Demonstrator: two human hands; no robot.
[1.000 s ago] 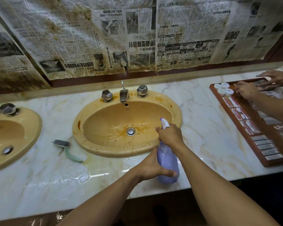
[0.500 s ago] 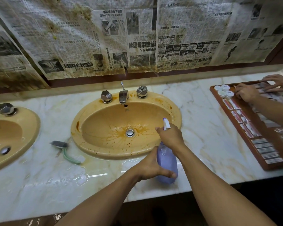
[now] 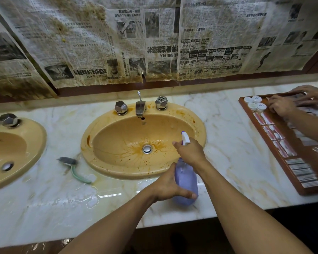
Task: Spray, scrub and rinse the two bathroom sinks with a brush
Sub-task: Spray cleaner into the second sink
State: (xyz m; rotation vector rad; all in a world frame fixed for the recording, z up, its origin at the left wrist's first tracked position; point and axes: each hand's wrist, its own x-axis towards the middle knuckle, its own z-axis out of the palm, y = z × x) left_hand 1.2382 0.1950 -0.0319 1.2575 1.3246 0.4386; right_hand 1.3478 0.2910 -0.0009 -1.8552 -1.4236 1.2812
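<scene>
A yellow oval sink (image 3: 198, 125) with brown stains round its drain (image 3: 147, 149) sits in the marble counter (image 3: 228, 143). A second yellow sink (image 3: 39, 136) shows at the left edge. Over the near right rim I hold a purple spray bottle (image 3: 186, 180) with a white nozzle (image 3: 185, 138) aimed into the basin. My left hand (image 3: 170, 186) grips the bottle's body. My right hand (image 3: 191, 153) is wrapped round its neck and trigger. A green-handled brush (image 3: 73, 165) lies on the wet counter between the sinks.
Chrome tap (image 3: 140, 106) and two knobs stand at the sink's back. Stained newspaper (image 3: 154, 43) covers the wall. At right, another person's hands (image 3: 283, 105) work over a wooden tray (image 3: 275, 153) of small packets and white caps. Water pools on the counter front.
The view has shifted slightly; both hands and the bottle stay at the sink's near right rim. The other person's hands moved a little on the tray.
</scene>
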